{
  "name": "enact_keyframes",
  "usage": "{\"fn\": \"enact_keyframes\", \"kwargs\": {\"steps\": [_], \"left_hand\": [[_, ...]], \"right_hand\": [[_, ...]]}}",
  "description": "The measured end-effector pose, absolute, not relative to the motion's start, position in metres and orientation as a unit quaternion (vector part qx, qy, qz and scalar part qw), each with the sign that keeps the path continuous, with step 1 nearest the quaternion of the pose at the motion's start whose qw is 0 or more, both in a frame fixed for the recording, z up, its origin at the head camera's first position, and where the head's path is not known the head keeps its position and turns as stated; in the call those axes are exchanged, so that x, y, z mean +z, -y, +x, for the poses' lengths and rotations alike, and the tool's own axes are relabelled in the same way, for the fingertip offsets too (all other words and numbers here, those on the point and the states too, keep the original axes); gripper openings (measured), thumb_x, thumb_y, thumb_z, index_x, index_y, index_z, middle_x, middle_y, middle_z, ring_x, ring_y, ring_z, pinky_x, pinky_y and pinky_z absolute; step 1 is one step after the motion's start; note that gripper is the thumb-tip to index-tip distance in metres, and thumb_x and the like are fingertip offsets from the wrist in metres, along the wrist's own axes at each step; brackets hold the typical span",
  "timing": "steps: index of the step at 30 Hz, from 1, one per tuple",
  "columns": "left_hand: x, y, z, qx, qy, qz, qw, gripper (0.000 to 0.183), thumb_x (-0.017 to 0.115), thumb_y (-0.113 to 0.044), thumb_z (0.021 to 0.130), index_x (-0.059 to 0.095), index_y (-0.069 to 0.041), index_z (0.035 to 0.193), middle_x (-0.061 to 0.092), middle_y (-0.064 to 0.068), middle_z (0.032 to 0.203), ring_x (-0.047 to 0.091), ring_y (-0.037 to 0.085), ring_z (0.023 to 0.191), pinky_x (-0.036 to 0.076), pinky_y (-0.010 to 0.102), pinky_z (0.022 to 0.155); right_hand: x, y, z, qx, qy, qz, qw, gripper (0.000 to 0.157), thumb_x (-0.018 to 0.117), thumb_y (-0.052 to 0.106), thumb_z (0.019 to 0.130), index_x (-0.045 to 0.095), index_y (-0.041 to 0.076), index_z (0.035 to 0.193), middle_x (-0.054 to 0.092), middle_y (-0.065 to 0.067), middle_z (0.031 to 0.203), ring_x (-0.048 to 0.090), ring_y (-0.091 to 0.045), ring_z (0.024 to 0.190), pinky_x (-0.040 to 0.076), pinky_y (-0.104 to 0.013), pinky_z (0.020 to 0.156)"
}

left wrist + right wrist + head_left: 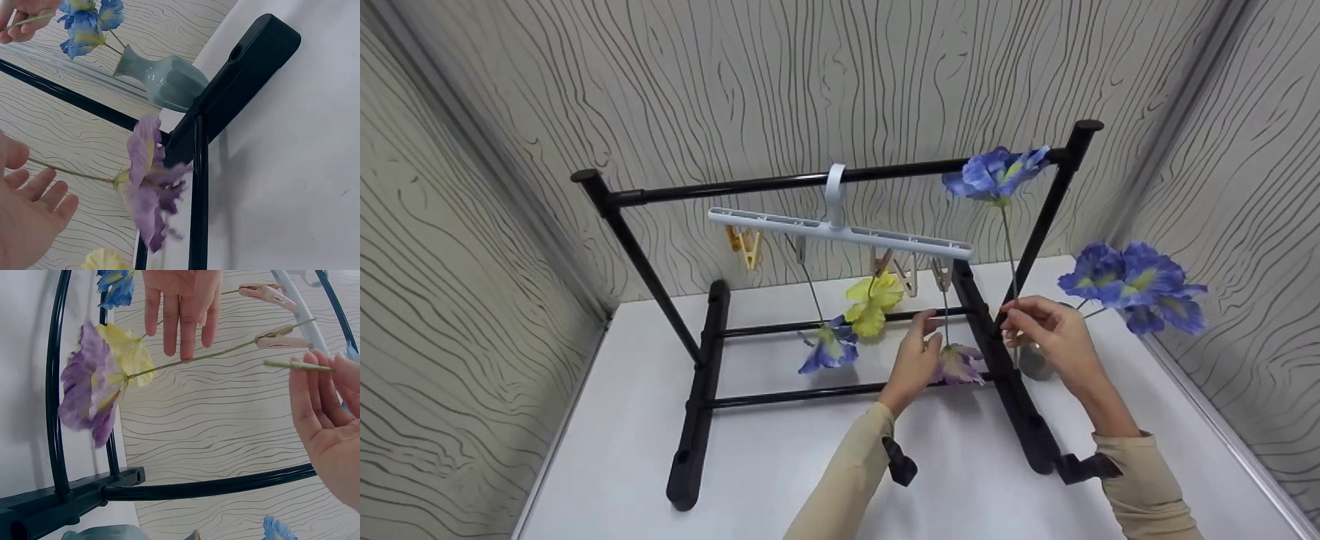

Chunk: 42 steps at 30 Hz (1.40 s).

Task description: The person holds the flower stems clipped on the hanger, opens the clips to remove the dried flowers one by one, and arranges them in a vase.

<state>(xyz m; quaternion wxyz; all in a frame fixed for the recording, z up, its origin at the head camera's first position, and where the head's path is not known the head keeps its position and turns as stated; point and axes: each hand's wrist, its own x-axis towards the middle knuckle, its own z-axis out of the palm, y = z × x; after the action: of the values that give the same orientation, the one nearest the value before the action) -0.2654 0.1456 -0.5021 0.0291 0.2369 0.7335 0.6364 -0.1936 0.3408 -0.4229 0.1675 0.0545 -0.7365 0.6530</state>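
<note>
My right hand [1061, 341] pinches the stem of a blue artificial flower [996, 176], its bloom up near the rack's top bar. In the right wrist view, the cut end of that stem [298, 365] pokes out past the fingertips. My left hand [913, 364] is beside a purple flower [147, 188] hanging bloom-down; its straight fingers touch or nearly touch the stem. A beige clothespin [942, 276] on the light-blue hanger [780, 223] clips the purple flower. Other clips hold a yellow flower [873, 306] and another blue flower [829, 348] upside down.
The hanger hooks over a black rack [720, 187] standing on a white table [615, 450]. An unloaded beige clip [909, 281] and yellow clips [751, 251] hang from it. Right of the rack, a grey-green vase [174, 81] holds blue flowers [1140, 281]. Patterned panels surround the table.
</note>
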Motion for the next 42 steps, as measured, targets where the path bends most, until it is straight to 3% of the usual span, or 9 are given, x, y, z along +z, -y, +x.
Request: {"fn": "enact_keyframes", "kwargs": {"steps": [4, 11, 16, 19, 23, 35, 42], "left_hand": [[-0.5, -0.149, -0.265, 0.631, -0.738, 0.238, 0.028, 0.039, 0.049, -0.007, 0.106, 0.049, 0.002, 0.144, 0.057, 0.02, 0.14, 0.052, 0.036, 0.133, 0.045, 0.051, 0.108], [-0.497, -0.156, -0.267, 0.637, -0.732, 0.239, 0.039, 0.041, 0.047, -0.008, 0.107, 0.043, 0.005, 0.147, 0.059, 0.019, 0.142, 0.052, 0.032, 0.136, 0.045, 0.044, 0.11], [-0.5, -0.157, -0.266, 0.609, -0.748, 0.265, -0.018, 0.025, 0.052, -0.006, 0.107, 0.059, 0.004, 0.128, 0.068, 0.014, 0.116, 0.064, 0.023, 0.113, 0.051, 0.035, 0.098], [-0.502, -0.156, -0.265, 0.591, -0.752, 0.286, -0.061, 0.015, 0.055, -0.002, 0.105, 0.067, 0.004, 0.111, 0.068, 0.012, 0.102, 0.066, 0.014, 0.096, 0.054, 0.026, 0.087], [-0.505, -0.155, -0.267, 0.584, -0.748, 0.301, -0.091, 0.012, 0.057, 0.003, 0.103, 0.069, 0.003, 0.101, 0.068, 0.01, 0.093, 0.065, 0.007, 0.082, 0.055, 0.02, 0.077], [-0.504, -0.147, -0.264, 0.607, -0.744, 0.272, -0.068, 0.01, 0.061, 0.0, 0.102, 0.071, 0.001, 0.102, 0.069, 0.006, 0.092, 0.062, 0.001, 0.076, 0.055, 0.018, 0.068], [-0.506, -0.141, -0.263, 0.617, -0.738, 0.266, -0.064, 0.008, 0.063, 0.0, 0.101, 0.07, 0.002, 0.099, 0.068, 0.006, 0.087, 0.062, 0.001, 0.073, 0.056, 0.018, 0.064]], "right_hand": [[-0.424, -0.343, -0.194, 0.693, 0.684, 0.035, 0.224, 0.013, 0.063, -0.013, 0.097, 0.065, -0.024, 0.103, 0.073, -0.009, 0.081, 0.07, -0.013, 0.067, 0.059, -0.024, 0.063], [-0.427, -0.35, -0.192, 0.738, 0.603, 0.023, 0.302, 0.01, 0.066, -0.016, 0.093, 0.071, -0.017, 0.102, 0.076, -0.008, 0.081, 0.073, -0.014, 0.07, 0.06, -0.024, 0.068], [-0.43, -0.359, -0.193, 0.755, 0.572, 0.013, 0.319, 0.013, 0.065, -0.021, 0.091, 0.069, -0.015, 0.102, 0.076, -0.009, 0.088, 0.073, -0.017, 0.073, 0.06, -0.026, 0.069], [-0.433, -0.366, -0.195, 0.752, 0.576, -0.02, 0.319, 0.011, 0.068, -0.02, 0.089, 0.067, -0.015, 0.099, 0.074, -0.01, 0.088, 0.073, -0.018, 0.072, 0.06, -0.026, 0.07], [-0.439, -0.378, -0.199, 0.712, 0.613, -0.091, 0.331, 0.008, 0.074, -0.013, 0.089, 0.068, -0.011, 0.094, 0.073, -0.005, 0.083, 0.071, -0.014, 0.071, 0.058, -0.021, 0.069], [-0.467, -0.411, -0.209, 0.592, 0.654, -0.202, 0.425, 0.009, 0.08, -0.002, 0.088, 0.073, -0.003, 0.093, 0.069, 0.008, 0.082, 0.065, -0.006, 0.078, 0.051, -0.013, 0.074], [-0.483, -0.418, -0.217, 0.665, 0.549, -0.212, 0.46, 0.01, 0.08, -0.011, 0.083, 0.073, -0.004, 0.086, 0.069, 0.001, 0.078, 0.068, -0.008, 0.073, 0.056, -0.014, 0.07]]}}
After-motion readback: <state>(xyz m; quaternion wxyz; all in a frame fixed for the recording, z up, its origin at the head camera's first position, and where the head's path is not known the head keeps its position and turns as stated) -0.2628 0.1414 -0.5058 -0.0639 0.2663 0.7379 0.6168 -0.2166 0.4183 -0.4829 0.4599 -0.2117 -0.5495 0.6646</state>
